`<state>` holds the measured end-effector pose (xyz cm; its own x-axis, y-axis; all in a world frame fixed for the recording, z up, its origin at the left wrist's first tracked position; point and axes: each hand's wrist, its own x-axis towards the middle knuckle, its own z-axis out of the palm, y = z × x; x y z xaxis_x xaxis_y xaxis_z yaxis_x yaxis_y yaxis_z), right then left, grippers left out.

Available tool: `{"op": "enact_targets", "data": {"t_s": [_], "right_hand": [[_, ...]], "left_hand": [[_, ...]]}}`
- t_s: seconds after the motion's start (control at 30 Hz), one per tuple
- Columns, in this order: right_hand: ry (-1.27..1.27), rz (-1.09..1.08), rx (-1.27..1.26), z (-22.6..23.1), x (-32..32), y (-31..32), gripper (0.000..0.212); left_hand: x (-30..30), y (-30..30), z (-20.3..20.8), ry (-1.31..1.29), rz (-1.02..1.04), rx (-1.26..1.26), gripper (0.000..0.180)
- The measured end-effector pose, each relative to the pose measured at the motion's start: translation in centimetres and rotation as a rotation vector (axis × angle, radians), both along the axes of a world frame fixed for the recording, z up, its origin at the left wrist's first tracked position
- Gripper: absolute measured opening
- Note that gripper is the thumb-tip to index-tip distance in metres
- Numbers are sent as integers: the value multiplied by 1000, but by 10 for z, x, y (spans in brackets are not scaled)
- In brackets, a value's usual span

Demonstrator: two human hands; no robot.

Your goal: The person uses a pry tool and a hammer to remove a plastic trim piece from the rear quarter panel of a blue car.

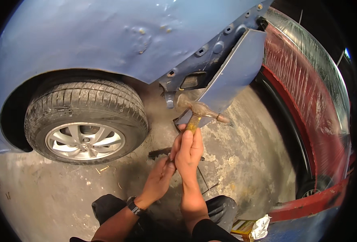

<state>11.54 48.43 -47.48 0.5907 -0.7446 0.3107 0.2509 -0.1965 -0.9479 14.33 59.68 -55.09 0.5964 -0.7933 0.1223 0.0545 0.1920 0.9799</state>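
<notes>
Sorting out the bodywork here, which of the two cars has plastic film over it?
The red car on the right; clear film wraps its side. The blue car, dented above the wheel, is bare. The right hand holds a hammer.

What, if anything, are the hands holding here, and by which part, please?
The right hand holds a hammer by its handle, head up against the blue panel. The left hand lies beside it; whether it grips anything cannot be told.

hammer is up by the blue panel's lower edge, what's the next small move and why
Probably a light tap: the right hand holds the hammer with its head against the bent lower edge of the blue panel, while the left hand sits just below.
</notes>
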Motion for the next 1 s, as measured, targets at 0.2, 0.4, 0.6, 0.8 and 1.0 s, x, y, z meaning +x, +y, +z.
{"op": "enact_targets", "data": {"t_s": [0.2,0.4,0.6,0.8,1.0], "right_hand": [[240,-543,-809,-14,37,-34,17],[191,-627,-1037,-18,40,-56,37],[272,-659,-1181,-3,49,-67,27],[263,-653,-1117,2,48,-64,23],[280,-677,-1203,2,48,-64,19]], "left_hand": [[4,8,20,59,163,-32,40],[15,14,25,24,129,-60,34],[21,19,32,61,125,-42,33],[21,23,35,79,116,-52,39],[21,21,33,58,141,-98,40]]}}
